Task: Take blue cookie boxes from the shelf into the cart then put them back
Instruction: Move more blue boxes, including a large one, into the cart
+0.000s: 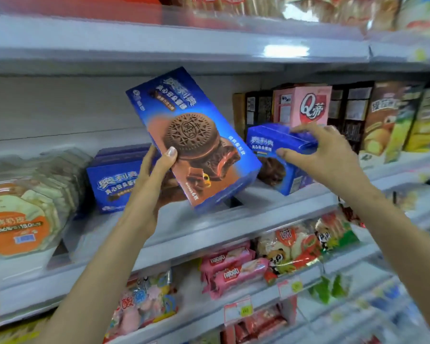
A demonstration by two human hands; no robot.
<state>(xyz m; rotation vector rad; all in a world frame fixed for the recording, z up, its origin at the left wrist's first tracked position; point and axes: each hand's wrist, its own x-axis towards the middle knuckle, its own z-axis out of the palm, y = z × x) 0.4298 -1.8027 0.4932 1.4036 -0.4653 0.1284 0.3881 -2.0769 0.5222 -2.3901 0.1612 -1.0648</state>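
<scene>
My left hand [150, 181] grips a blue cookie box [196, 135] by its lower left edge and holds it tilted in front of the middle shelf [209, 219]. My right hand [318, 152] is on the top of a second blue box [266, 142] that stands tilted on the shelf, thumb in front and fingers over its upper edge. Behind my left hand a stack of more blue boxes [112, 180] rests on the same shelf. The cart is out of view.
Round clear-lidded pastry tubs [23, 202] fill the shelf's left end. A pink box [305, 105] and dark and yellow boxes [392, 120] stand at the right. Pink wafer packs [231, 266] and panda bags [298, 247] lie on the shelf below.
</scene>
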